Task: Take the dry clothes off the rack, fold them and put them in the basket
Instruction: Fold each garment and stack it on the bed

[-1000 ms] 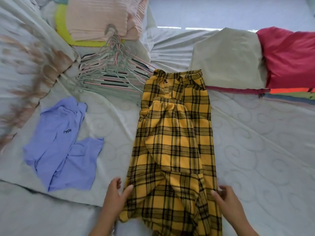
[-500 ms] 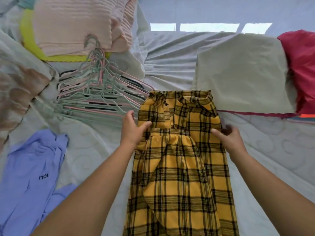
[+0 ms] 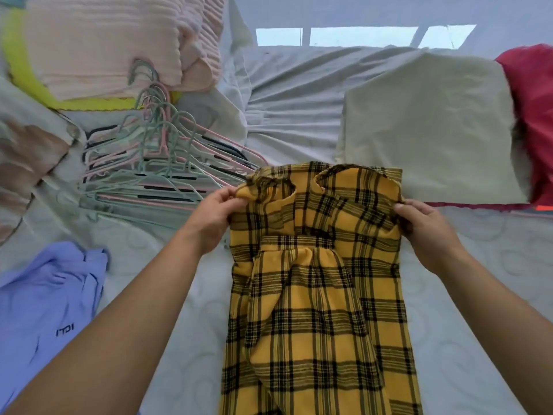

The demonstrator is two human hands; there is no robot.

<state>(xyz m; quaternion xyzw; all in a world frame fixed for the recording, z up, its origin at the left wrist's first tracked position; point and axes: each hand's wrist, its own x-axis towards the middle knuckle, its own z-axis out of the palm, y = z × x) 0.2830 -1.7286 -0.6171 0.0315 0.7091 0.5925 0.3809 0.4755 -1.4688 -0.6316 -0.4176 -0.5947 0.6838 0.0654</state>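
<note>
1. A yellow plaid garment (image 3: 317, 295), crossed by black and thin pale lines, is seen laid lengthwise on the quilted mattress (image 3: 206, 324). Its sides are folded inward into a narrow strip. A gathered seam runs across the upper part, and two curved openings are cut into the top edge.
2. The garment is placed from the middle of the view down to 6 o'clock, where it is cut off by the bottom edge.
3. The left grip (image 3: 212, 217), a bare hand, is clamped on the top-left corner of the garment, with the thumb laid over the fabric. It is found at 9 o'clock of the garment's top edge.
4. The right grip (image 3: 425, 232) is clamped on the top-right corner, at 3 o'clock of that edge. The top edge is held spread between the two grips, and the rest of the cloth lies toward 6 o'clock of them.
5. One plaid garment and two grips are counted.
6. One lilac garment (image 3: 51, 301) with small dark lettering is spread loosely at 8 o'clock.
7. A tangled pile of green, pink and black hangers (image 3: 155, 169) is set at 10 o'clock, just beside the left grip. The wires overlap too much to be counted, though there seem to be well over a dozen.
8. One folded cream cloth (image 3: 428, 124) is laid at 1 o'clock, with one red cloth (image 3: 532, 115) beside it at 2 o'clock.
9. One folded pink ribbed cloth (image 3: 104, 40) is stacked at 11 o'clock.
</note>
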